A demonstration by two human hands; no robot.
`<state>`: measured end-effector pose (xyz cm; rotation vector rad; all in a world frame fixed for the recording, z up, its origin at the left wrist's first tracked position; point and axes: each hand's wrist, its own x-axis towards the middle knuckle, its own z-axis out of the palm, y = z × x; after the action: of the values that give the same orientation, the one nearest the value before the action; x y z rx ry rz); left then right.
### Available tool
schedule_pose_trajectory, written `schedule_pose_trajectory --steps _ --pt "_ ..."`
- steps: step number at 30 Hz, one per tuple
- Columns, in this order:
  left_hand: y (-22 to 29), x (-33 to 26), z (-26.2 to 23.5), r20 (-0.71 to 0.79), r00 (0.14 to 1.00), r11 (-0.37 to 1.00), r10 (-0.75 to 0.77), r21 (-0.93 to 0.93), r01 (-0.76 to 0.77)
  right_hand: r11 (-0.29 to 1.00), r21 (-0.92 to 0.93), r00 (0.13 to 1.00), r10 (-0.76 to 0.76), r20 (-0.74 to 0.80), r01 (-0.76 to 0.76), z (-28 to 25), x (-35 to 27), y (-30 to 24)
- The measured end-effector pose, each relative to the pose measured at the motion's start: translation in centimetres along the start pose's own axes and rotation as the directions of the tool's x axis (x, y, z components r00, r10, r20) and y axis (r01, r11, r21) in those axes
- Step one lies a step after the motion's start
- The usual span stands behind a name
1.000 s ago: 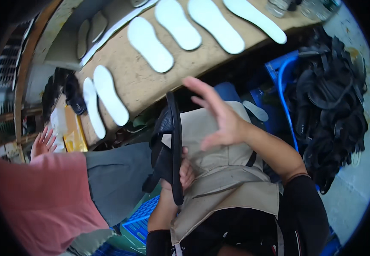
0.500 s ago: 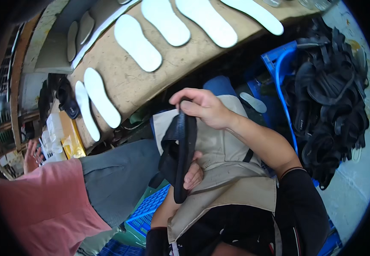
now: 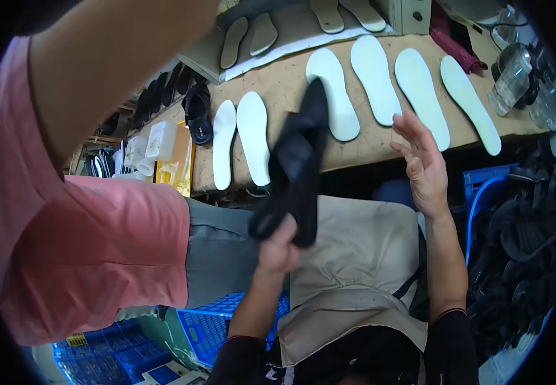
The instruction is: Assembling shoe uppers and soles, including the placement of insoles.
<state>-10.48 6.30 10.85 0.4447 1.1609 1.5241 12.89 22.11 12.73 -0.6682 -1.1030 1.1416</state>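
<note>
Currently, the sandal (image 3: 300, 154) is grasped at its near end by the left hand (image 3: 280, 250); the right hand (image 3: 424, 167) is held released, its fingers spread. The blurred sandal is raised before the apron (image 3: 361, 240), its long axis run away from the body, the far tip leaned slightly right. In view, the front edge of the tabletop (image 3: 368, 152) is crossed by it, between two insoles (image 3: 253, 138) and four more (image 3: 373, 80). Free room is left between sandal and right hand; the left side is hemmed by a co-worker's shirt (image 3: 111, 250).
</note>
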Motion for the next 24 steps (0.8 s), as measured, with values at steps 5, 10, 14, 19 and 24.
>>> schedule_pose_trajectory --steps 5,10,14,19,24 --pt "7.0 10.8 5.2 -0.244 0.928 0.959 0.282 0.071 -0.273 0.952 -0.080 0.921 0.306 0.241 -0.295 -3.8 -1.0 -1.5" --pt "14.8 22.2 -1.5 -0.348 0.744 0.821 0.571 0.221 -0.527 0.930 -0.087 0.875 0.366 0.318 -0.358 -4.1 -0.5 -2.0" --pt "18.7 25.8 -1.7 -0.448 0.660 0.797 0.602 0.299 -0.524 0.905 -0.092 0.876 0.424 0.229 -0.414 -4.5 -1.1 -2.6" --pt "17.3 25.8 -1.9 -0.509 0.556 0.739 0.657 0.290 -0.608 0.925 -0.177 0.918 0.365 0.158 -0.337 -3.7 3.7 -4.4" --pt "15.6 24.8 -0.1 -0.596 0.431 0.698 0.678 0.336 -0.633 0.881 -0.473 0.996 0.023 0.089 0.022 -0.9 12.0 -8.3"
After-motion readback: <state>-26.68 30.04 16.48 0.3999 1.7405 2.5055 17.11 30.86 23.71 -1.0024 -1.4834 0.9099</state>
